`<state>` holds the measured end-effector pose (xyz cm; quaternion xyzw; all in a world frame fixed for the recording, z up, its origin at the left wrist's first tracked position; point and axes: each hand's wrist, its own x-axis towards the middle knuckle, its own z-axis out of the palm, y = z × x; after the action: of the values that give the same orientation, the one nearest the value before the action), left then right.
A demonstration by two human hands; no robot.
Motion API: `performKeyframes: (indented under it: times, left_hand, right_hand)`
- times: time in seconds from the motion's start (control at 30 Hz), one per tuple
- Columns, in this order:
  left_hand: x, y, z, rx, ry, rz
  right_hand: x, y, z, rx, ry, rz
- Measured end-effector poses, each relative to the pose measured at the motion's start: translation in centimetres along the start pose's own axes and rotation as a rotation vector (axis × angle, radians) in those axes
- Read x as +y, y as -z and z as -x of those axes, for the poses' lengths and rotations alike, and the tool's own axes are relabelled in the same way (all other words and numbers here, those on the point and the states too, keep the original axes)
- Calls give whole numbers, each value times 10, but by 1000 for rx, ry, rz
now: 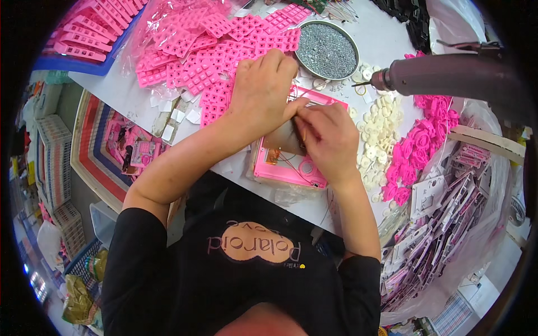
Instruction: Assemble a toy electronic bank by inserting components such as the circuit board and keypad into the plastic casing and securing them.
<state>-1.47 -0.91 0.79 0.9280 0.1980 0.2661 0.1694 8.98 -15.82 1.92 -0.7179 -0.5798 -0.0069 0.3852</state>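
A shallow pink plastic casing [261, 171] lies on the table in front of me, with a flat brown board [284, 138] and thin wires inside. My left hand [263, 92] is bent over the casing's upper left, fingers closed and thumb stretched toward the right hand. From the right, my right hand [330, 137] reaches over the board with its fingers curled and pinched together. The fingertips of both hands meet near the casing's top edge, beside some thin wires. Whatever is between them is hidden. A copper-coloured part [273, 156] shows in the casing's lower left.
Pink keypad pieces [196, 50] are heaped at the far left. A round tray of small screws [328, 49] sits behind the casing. An electric screwdriver [443, 75] juts in from the right, above white plastic parts [378, 131] and pink parts [417, 143]. Bagged packages [443, 229] stand at right.
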Motion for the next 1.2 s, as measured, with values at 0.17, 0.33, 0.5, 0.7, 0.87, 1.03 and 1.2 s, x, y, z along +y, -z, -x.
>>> performKeyframes:
  times: [0.17,0.33,0.5,0.7,0.87,1.03,1.2]
  left_hand:
    - [-6,-1,5,-27,-25,48]
    - [-4,-5,6,11,-105,110]
    - [0,-4,-2,48,-257,224]
    - [-15,2,-10,-118,-546,394]
    - [-18,9,-12,-353,-452,486]
    - [-11,8,-7,-345,-277,458]
    - [1,15,-2,-308,-141,460]
  right_hand:
    - [1,6,8,-186,211,32]
    - [8,49,-3,-382,226,-100]
    - [48,36,-26,-178,138,100]
    - [48,22,-43,-166,204,49]
    - [60,26,-55,-331,277,69]
    - [49,35,-54,-276,274,121]
    - [57,22,-53,-205,298,98]
